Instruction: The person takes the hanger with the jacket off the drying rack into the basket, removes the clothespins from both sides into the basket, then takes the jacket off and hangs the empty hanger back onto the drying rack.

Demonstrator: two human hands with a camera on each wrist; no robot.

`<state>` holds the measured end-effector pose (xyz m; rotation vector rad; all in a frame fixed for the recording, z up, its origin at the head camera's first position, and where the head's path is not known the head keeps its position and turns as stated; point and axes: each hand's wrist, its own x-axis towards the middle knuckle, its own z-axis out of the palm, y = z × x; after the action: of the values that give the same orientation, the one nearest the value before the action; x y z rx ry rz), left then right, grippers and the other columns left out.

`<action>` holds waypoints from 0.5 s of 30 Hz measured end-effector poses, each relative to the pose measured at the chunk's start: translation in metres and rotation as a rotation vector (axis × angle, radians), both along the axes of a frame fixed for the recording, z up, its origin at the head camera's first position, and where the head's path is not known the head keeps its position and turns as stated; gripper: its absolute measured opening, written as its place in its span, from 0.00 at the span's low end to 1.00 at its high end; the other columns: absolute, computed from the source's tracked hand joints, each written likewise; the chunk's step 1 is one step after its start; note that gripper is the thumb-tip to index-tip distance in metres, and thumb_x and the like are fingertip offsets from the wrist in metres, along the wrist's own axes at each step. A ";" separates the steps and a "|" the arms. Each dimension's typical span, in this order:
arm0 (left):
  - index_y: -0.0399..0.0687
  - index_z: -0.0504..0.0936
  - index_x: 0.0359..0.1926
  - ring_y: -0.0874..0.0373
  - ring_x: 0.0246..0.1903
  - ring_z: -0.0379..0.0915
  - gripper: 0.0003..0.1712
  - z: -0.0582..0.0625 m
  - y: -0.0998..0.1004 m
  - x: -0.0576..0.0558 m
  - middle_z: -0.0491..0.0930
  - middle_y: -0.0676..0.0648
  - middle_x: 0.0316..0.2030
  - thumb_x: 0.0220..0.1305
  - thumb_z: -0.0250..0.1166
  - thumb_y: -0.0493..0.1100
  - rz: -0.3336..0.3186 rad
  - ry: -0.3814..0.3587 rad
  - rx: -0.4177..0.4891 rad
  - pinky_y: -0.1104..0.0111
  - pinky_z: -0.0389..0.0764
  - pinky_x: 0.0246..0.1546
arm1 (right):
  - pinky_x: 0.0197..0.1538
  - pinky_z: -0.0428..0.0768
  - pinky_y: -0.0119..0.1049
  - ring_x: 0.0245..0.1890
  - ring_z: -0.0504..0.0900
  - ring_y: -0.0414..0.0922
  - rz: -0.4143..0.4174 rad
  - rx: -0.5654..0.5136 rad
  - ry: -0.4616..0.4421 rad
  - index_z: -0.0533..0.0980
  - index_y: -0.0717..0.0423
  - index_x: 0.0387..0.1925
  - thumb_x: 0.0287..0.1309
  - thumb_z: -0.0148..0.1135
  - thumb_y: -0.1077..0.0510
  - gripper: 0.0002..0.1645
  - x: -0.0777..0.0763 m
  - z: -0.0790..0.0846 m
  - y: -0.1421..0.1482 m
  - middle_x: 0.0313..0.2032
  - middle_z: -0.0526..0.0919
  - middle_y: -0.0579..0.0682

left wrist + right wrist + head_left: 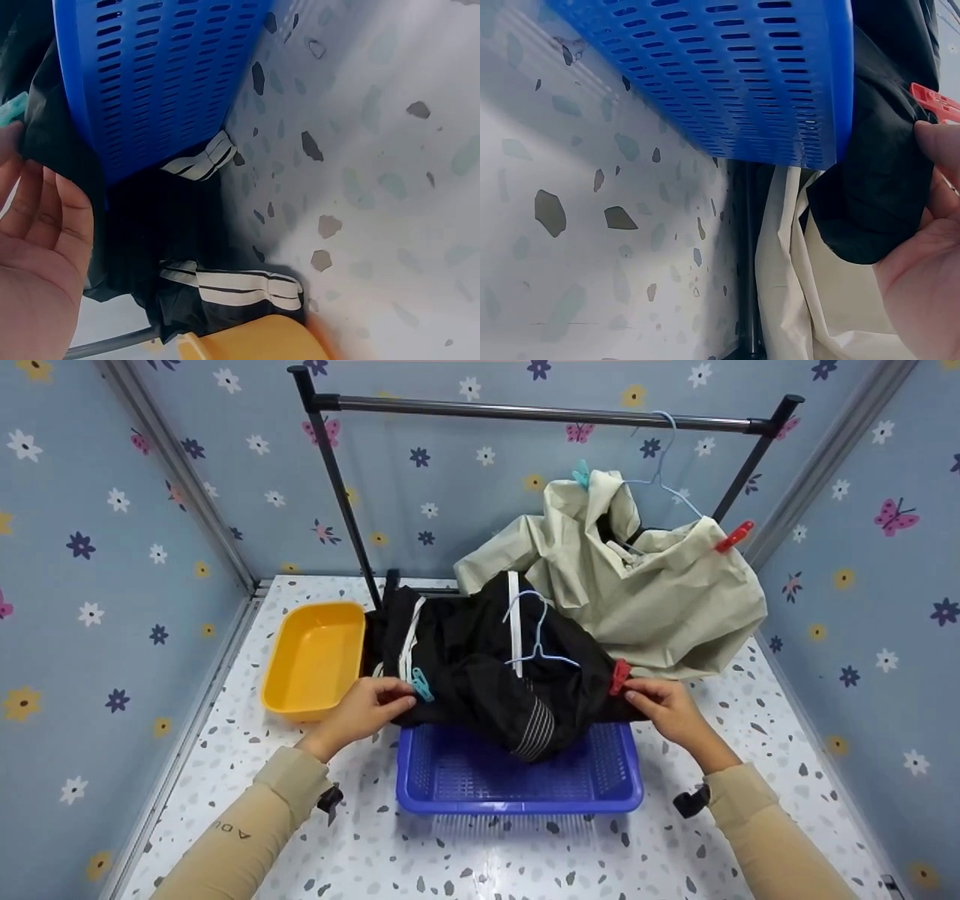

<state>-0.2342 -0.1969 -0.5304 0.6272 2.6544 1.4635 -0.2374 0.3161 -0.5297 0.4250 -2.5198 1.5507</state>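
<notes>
A black garment with white stripes (472, 652) lies over the back of the blue basket (517, 808), a light blue hanger (538, 649) showing at its middle. My left hand (369, 706) pinches the garment's left edge beside a teal clothespin (421, 685). At the opposite edge, my right hand (667, 709) pinches the cloth right by a red clothespin (619, 676). In the left wrist view, striped black cloth (247, 289) hangs down beside the basket. The right wrist view has a fold of black cloth (877, 180) between thumb and fingers.
Behind stands a black clothes rack (510, 411). From its rail a beige jacket (660, 592) hangs on another hanger, with a teal clothespin (581, 474) and a red one (735, 536). A yellow tub (311, 660) sits at the left on the speckled table (742, 720); patterned walls enclose three sides.
</notes>
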 end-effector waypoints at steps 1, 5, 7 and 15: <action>0.39 0.91 0.51 0.60 0.38 0.81 0.10 0.001 0.000 -0.001 0.91 0.42 0.44 0.74 0.71 0.39 -0.008 -0.004 -0.001 0.74 0.82 0.44 | 0.53 0.78 0.16 0.46 0.83 0.23 -0.002 0.003 0.002 0.88 0.73 0.45 0.66 0.68 0.74 0.08 0.000 0.000 0.000 0.47 0.93 0.62; 0.36 0.87 0.59 0.59 0.38 0.81 0.19 0.012 -0.002 -0.004 0.88 0.41 0.45 0.70 0.74 0.39 -0.040 -0.034 0.022 0.73 0.82 0.42 | 0.52 0.79 0.17 0.45 0.82 0.23 0.000 0.006 0.003 0.87 0.74 0.46 0.66 0.68 0.74 0.09 0.000 0.000 -0.001 0.47 0.93 0.61; 0.36 0.84 0.64 0.57 0.40 0.81 0.25 0.019 -0.003 -0.006 0.87 0.41 0.47 0.68 0.76 0.39 -0.058 -0.063 0.043 0.73 0.83 0.44 | 0.51 0.79 0.17 0.45 0.82 0.23 -0.002 0.010 0.004 0.88 0.74 0.46 0.66 0.68 0.74 0.09 0.000 0.000 0.000 0.47 0.93 0.61; 0.40 0.85 0.64 0.52 0.38 0.82 0.29 0.038 -0.002 -0.014 0.87 0.42 0.41 0.64 0.80 0.43 -0.115 -0.130 0.035 0.72 0.84 0.41 | 0.50 0.79 0.17 0.44 0.87 0.33 0.015 0.010 0.043 0.88 0.73 0.44 0.65 0.70 0.72 0.08 -0.001 -0.002 0.002 0.44 0.94 0.54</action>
<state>-0.2478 -0.1994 -0.4924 0.6513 2.4573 1.4695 -0.2388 0.3178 -0.5319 0.4743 -2.4985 1.5177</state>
